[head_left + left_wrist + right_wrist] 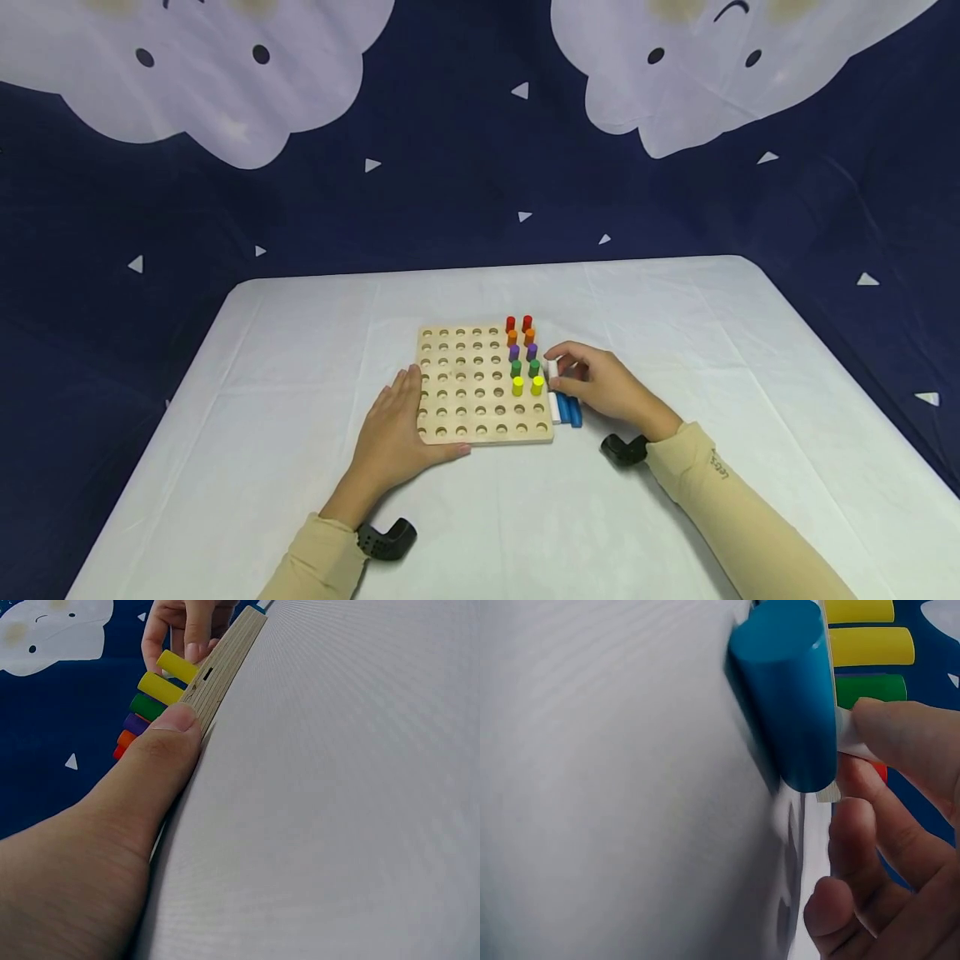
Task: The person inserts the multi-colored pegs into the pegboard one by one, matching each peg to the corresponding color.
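A wooden pegboard (461, 377) with rows of holes lies on the white table. My left hand (390, 433) rests against its left side, fingers fairly straight, with the thumb along the front edge. At the board's right side my right hand (600, 385) pinches a white peg (552, 368) between thumb and fingers. Below that hand lie another white peg (555, 408) and several blue pegs (575, 412). Upright in the two right columns stand pairs of red pegs (527, 322), orange pegs (529, 337), purple pegs (532, 352), green pegs (534, 367) and yellow pegs (537, 385).
The white-covered table (300, 375) spreads around the board. Behind it hangs a dark blue cloth (450, 208) with cloud faces and small white triangles. Each wrist wears a black camera band, one of them a black device (624, 450) on the right wrist.
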Demonstrator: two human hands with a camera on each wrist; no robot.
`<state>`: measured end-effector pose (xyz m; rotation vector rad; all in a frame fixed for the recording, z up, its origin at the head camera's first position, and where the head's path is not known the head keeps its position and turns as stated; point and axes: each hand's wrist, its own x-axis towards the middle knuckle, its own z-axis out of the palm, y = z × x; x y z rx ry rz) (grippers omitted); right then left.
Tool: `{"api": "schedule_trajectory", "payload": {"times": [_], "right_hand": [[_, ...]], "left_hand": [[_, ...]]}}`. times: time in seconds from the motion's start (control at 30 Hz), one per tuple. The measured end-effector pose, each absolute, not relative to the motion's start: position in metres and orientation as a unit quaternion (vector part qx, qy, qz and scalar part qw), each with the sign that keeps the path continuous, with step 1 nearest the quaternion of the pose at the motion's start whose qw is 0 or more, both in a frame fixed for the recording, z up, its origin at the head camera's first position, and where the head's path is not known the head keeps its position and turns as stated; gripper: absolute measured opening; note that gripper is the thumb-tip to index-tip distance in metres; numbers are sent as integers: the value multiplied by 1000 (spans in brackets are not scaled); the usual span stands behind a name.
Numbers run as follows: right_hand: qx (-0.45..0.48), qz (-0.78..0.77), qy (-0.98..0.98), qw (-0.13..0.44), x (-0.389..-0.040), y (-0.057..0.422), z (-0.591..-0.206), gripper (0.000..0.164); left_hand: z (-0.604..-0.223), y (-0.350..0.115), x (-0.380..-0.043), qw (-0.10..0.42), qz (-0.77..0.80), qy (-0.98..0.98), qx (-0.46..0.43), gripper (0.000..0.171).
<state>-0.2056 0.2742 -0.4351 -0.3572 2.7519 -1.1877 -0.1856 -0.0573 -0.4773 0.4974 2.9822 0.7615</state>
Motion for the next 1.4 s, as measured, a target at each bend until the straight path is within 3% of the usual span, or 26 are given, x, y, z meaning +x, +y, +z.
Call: {"api": "schedule_trajectory", "payload": {"times": [0.27,0.53,1.03,1.4], "right_hand": [[-104,-416,903,36,-198,277,-435,34],[-153,-443,883,17,-180,265,-428,32],[-272,-265,924,-38,-178,229,-422,25],[-283,-231,930,-26,-179,227,-423,23]], "left_hand": [[-478,-57,-186,14,246,956,159,146],[-476,-57,-187,13,248,955,160,145],[-473,-57,-186,15,248,956,159,144],[-476,-57,-187,14,246,956,159,145]]}}
